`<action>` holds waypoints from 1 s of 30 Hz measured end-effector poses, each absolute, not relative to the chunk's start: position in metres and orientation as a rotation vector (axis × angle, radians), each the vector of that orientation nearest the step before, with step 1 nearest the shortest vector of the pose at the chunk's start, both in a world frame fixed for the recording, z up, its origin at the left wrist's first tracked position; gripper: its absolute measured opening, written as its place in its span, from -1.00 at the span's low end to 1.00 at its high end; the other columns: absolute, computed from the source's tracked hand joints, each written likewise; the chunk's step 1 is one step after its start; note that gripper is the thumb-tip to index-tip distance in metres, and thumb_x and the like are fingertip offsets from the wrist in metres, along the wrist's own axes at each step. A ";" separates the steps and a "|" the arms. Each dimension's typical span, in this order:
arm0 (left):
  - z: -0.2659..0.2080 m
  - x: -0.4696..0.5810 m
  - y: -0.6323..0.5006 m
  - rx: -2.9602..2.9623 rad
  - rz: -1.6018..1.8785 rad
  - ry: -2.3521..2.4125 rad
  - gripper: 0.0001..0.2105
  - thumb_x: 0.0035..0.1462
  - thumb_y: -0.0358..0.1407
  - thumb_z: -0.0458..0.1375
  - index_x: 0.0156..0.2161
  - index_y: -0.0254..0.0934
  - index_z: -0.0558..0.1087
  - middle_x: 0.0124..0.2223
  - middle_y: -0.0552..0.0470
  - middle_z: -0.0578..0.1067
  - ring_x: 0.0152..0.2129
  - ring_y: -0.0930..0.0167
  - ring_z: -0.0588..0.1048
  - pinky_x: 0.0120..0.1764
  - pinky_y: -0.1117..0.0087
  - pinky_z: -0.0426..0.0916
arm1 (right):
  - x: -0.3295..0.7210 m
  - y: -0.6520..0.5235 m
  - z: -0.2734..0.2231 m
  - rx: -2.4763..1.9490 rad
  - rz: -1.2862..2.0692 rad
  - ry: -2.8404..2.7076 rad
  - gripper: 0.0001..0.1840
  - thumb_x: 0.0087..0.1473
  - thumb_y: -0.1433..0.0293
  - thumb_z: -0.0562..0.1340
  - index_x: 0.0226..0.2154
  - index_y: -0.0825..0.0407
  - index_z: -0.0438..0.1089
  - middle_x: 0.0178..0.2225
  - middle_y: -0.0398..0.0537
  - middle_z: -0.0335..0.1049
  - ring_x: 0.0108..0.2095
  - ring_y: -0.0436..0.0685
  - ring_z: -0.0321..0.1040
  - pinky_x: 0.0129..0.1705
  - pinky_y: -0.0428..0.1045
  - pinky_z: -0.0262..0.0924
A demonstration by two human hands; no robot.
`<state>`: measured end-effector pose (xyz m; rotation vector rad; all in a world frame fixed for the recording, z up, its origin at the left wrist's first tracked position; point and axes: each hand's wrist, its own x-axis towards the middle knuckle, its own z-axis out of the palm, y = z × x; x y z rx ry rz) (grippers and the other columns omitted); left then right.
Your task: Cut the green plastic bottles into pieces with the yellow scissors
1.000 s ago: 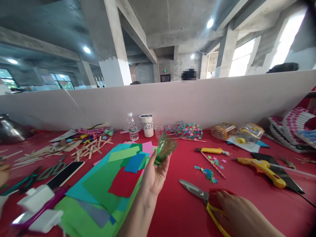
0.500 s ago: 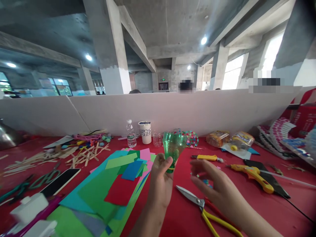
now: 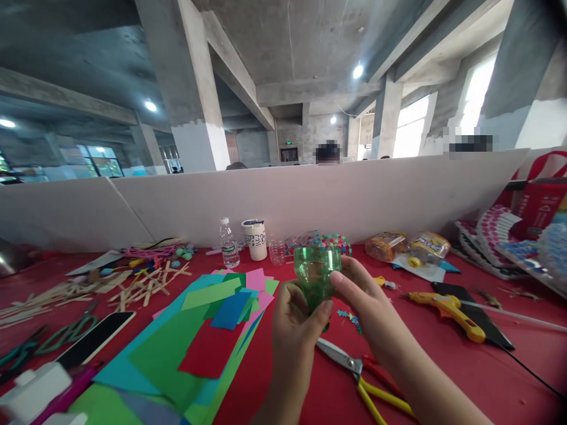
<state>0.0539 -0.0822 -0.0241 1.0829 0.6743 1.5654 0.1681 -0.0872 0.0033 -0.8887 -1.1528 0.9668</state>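
A cut-off top of a green plastic bottle (image 3: 316,268) is held up in front of me, its wide cut end upward and its neck down. My left hand (image 3: 299,321) is closed around the lower, narrow part. My right hand (image 3: 357,289) grips the right side of the wall, with the thumb on the near side. Just below the hands lie scissors (image 3: 349,363) with yellow and red handles, partly hidden by my right forearm. Small star sequins (image 3: 349,320) are scattered on the red table beside my right hand.
Coloured paper sheets (image 3: 168,348) lie to the left, with wooden sticks (image 3: 150,283) and a phone (image 3: 97,337) beyond. A water bottle (image 3: 229,245) and white cup (image 3: 255,241) stand by the partition (image 3: 266,198). A yellow glue gun (image 3: 447,310) with its cord lies right.
My right hand has come in from the right and taken hold of the bottle top's side. The bottle top has tilted slightly, and the view has shifted a little.
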 end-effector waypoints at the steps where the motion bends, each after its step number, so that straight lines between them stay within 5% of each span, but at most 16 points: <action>1: -0.024 0.056 -0.082 1.067 1.574 0.663 -0.67 -0.11 -0.32 0.39 -0.41 -0.18 0.26 -0.35 0.10 0.45 -0.46 0.46 0.43 -0.44 0.47 0.29 | 0.169 -0.087 0.003 -0.887 0.972 -1.150 -0.64 0.06 0.09 0.32 -0.14 -0.10 0.39 -0.19 -0.09 0.54 -0.12 0.23 0.47 -0.08 0.09 0.34; 8: -0.016 0.056 -0.079 1.000 1.487 0.528 -0.33 -0.10 -0.41 0.37 0.11 0.00 0.25 0.04 -0.06 0.48 -0.07 0.19 0.51 -0.19 0.33 0.45 | 0.173 -0.086 0.007 -0.830 0.970 -1.167 -0.69 0.05 0.14 0.33 -0.19 -0.10 0.34 -0.21 -0.12 0.48 -0.18 0.17 0.44 -0.13 0.06 0.32; 13: -0.013 0.046 -0.072 0.996 1.289 0.414 -0.51 0.06 -0.30 0.26 0.12 -0.07 0.34 0.06 -0.05 0.51 0.03 0.17 0.44 -0.09 0.28 0.42 | 0.175 -0.083 0.006 -0.812 0.956 -1.158 -0.72 0.07 0.16 0.33 -0.22 -0.14 0.28 -0.25 -0.19 0.42 -0.19 0.14 0.39 -0.18 0.02 0.28; 22: 0.001 0.051 -0.071 0.864 1.193 0.472 -0.59 0.16 -0.11 0.13 0.04 -0.29 0.45 -0.11 -0.15 0.56 -0.17 0.20 0.51 -0.25 0.29 0.39 | 0.174 -0.082 0.007 -0.795 0.967 -1.147 -0.78 0.12 0.21 0.28 -0.24 -0.11 0.25 -0.33 -0.20 0.29 -0.36 0.07 0.31 -0.45 -0.06 0.24; 30: 0.002 0.051 -0.058 1.027 1.242 0.427 -0.58 0.13 -0.11 0.15 0.03 -0.30 0.43 -0.11 -0.13 0.56 -0.18 0.20 0.51 -0.25 0.30 0.37 | 0.179 -0.078 0.004 -0.761 0.973 -1.147 -0.74 0.07 0.24 0.33 -0.22 -0.12 0.26 -0.23 -0.18 0.36 -0.29 0.10 0.37 -0.31 0.00 0.30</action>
